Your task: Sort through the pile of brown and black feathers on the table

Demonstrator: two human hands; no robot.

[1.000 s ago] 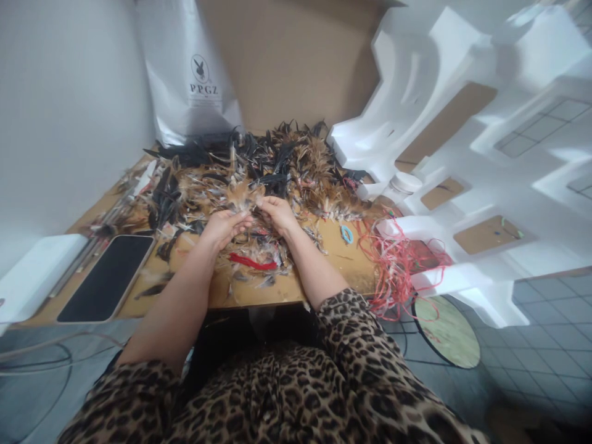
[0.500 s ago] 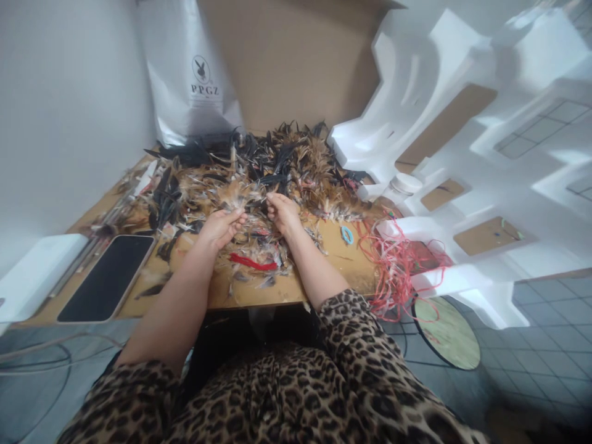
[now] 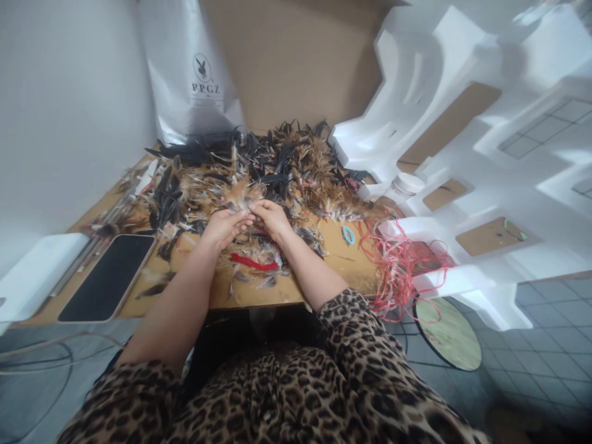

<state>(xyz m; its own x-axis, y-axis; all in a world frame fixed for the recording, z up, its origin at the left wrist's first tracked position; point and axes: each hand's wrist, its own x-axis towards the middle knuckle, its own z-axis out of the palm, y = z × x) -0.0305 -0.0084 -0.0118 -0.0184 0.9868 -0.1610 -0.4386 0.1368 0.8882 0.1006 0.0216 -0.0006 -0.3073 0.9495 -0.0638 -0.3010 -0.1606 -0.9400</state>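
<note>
A big heap of brown and black feathers (image 3: 277, 166) covers the far half of a small wooden table (image 3: 342, 262). My left hand (image 3: 224, 227) and my right hand (image 3: 272, 219) meet at the near edge of the heap, fingertips pinched together on a small tuft of tan feathers (image 3: 243, 196). A red strip (image 3: 254, 263) lies on the table just below my hands, among loose feathers.
A dark phone (image 3: 108, 277) lies at the table's left, beside a white flat object (image 3: 32, 274). A tangle of red bands (image 3: 400, 262) and a blue loop (image 3: 348, 234) sit at the right. White foam packing (image 3: 462, 123), a white printed bag (image 3: 194, 74) and cardboard stand behind.
My right hand had drawn a little away to the right half a second ago; it is back against my left hand on the tuft.
</note>
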